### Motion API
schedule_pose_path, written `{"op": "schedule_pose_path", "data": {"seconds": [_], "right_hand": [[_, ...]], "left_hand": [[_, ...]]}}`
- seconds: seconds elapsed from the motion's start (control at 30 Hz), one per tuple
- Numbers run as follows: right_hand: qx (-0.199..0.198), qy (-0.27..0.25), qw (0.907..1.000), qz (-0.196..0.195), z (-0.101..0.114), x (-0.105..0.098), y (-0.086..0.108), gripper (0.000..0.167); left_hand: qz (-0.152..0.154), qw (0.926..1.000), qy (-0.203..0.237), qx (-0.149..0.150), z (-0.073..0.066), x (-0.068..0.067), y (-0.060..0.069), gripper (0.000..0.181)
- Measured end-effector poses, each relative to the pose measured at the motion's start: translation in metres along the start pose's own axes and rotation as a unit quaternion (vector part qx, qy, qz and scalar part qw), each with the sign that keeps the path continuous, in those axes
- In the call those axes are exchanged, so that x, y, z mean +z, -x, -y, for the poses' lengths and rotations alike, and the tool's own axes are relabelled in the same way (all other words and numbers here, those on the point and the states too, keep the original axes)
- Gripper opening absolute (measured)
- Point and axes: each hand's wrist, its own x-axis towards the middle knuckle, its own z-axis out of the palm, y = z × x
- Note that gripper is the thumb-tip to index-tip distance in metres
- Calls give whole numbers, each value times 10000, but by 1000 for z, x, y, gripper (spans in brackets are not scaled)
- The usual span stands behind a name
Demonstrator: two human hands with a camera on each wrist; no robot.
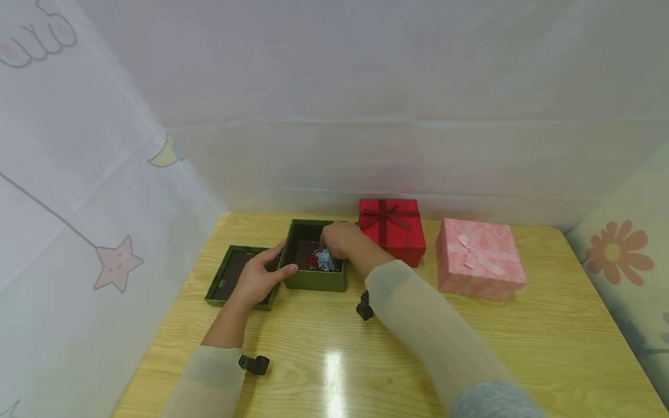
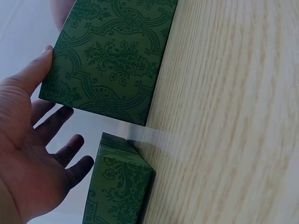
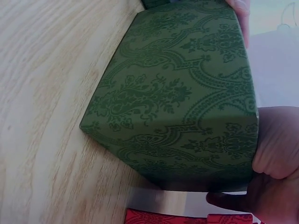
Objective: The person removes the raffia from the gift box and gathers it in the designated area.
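Green box (image 1: 316, 281) stands uncovered on the table (image 1: 292, 337), just right of a shallow green lid (image 1: 230, 304); pale blue and red shreds (image 1: 325, 260) lie inside, toward its near right corner, so nearer the right hand (image 1: 341, 239) than the left hand (image 1: 259, 277). Left hand's thumb touches the near left corner, other fingers loosely extended, holding nothing. Right hand reaches over the right wall, shreds just on the near side of it; its fingertips are hidden, grip cannot be told.
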Motion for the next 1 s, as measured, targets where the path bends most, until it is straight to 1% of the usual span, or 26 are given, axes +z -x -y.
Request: {"op": "schedule_pose_path", "data": {"seconds": [0.33, 0.47, 0.6, 0.73, 0.87, 1.0], "right_hand": [[-266, -408, 9983, -316, -5, -1, 6, 40], [-338, -641, 9963, -466, -6, -5, 11, 39], [-529, -637, 9949, -583, -7, -12, 18, 37], [-730, -867, 9913, -671, -10, -17, 27, 37], [-797, -1228, 9858, -829, -12, -21, 36, 38], [-878, -1368, 9823, -932, -15, -24, 43, 38]], "left_hand": [[-17, 10000, -50, 3, 0, -1, 0, 81], [-3, 10000, -21, -6, -1, -1, 0, 81], [9, 10000, -13, -35, -1, -1, 1, 80], [36, 10000, -17, -76, -1, 0, 1, 81], [27, 9999, -55, -86, -1, 0, -1, 82], [29, 9999, -95, -112, 0, 0, -2, 82]]}}
